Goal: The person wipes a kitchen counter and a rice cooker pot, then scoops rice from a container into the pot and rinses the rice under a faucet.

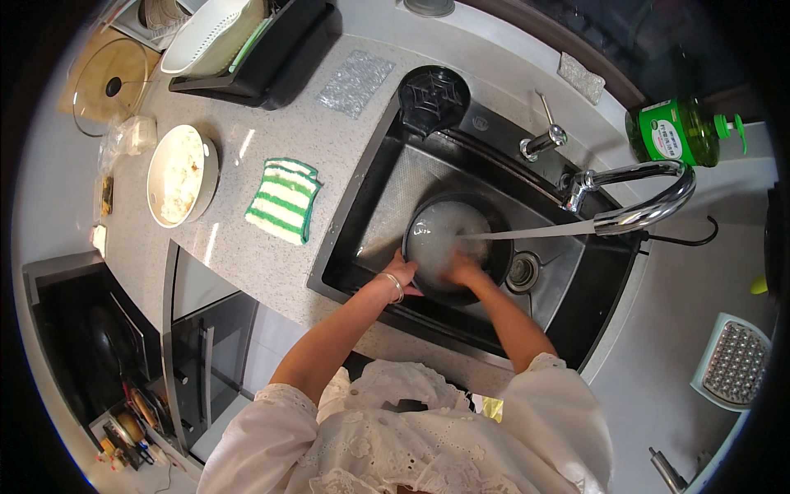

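Note:
A round dark pot (503, 231) sits in the black sink (386, 185), with cloudy, bubbly water in it. From the chrome faucet (642, 213) a stream of water (537, 232) runs into the pot. My left hand (400, 275) grips the pot's near left rim, a bracelet on its wrist. My right hand (460, 268) reaches down into the cloudy water; its fingers are blurred and partly hidden, so whether they hold anything does not show. Right of the pot lies the round sink drain (523, 272).
Left of the sink, a green-and-white striped cloth (284, 200) lies on the speckled counter. Farther left stands a white pan of rice-like food (182, 176). A black cup rinser (434, 99) occupies the sink's back left corner. A green dish soap bottle (676, 133) stands behind the faucet.

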